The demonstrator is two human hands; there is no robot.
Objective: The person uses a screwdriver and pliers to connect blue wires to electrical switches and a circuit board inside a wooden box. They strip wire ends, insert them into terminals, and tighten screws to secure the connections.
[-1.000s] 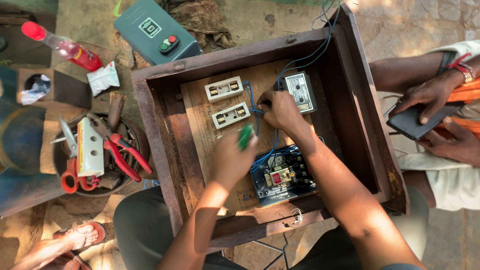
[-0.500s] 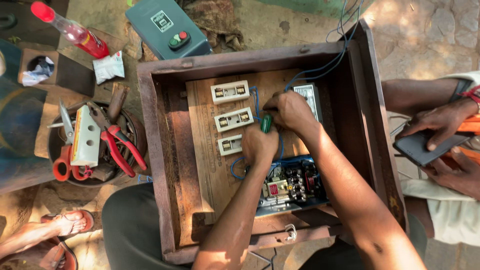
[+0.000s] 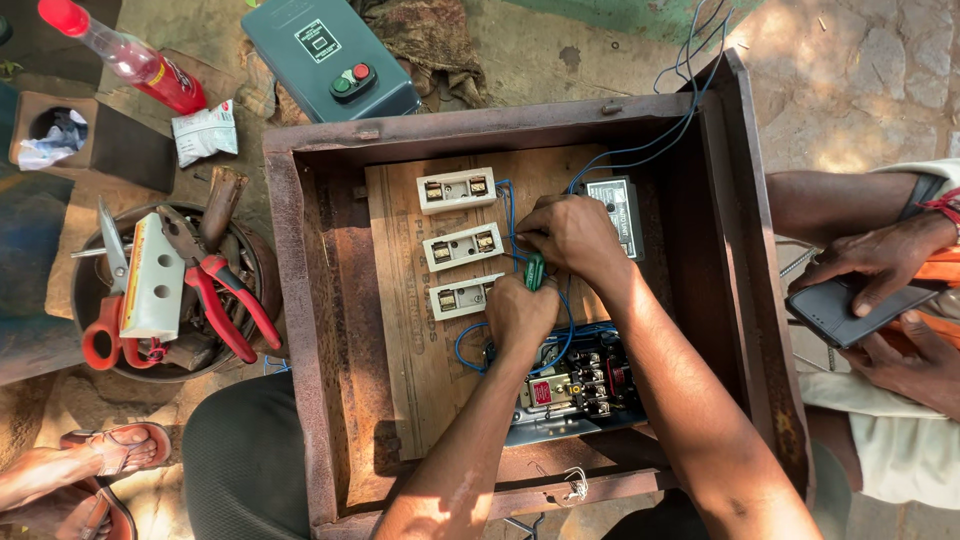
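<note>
Working inside the rusty metal box (image 3: 300,300), heavy and stiff, my left hand (image 3: 520,315) is closed around the light green screwdriver (image 3: 534,270) handle, while my right hand (image 3: 570,235) pinches thin, flexible blue wires (image 3: 507,215) beside the white fuse holders (image 3: 461,245).

Your left hand (image 3: 520,315) and right hand (image 3: 570,238) were both bare: no gloves, no rings that could be made out, no watch or band at either wrist. Both forearms were bare too, uncovered all the way to the bottom edge of the view, so no sleeve showed on either arm. Sunlight fell in patches along them. Below the left forearm, your lap was covered in dark grey cloth (image 3: 245,460), plain and unpatterned, smooth over the knee. More dark cloth showed between the two forearms at the bottom edge.
</note>
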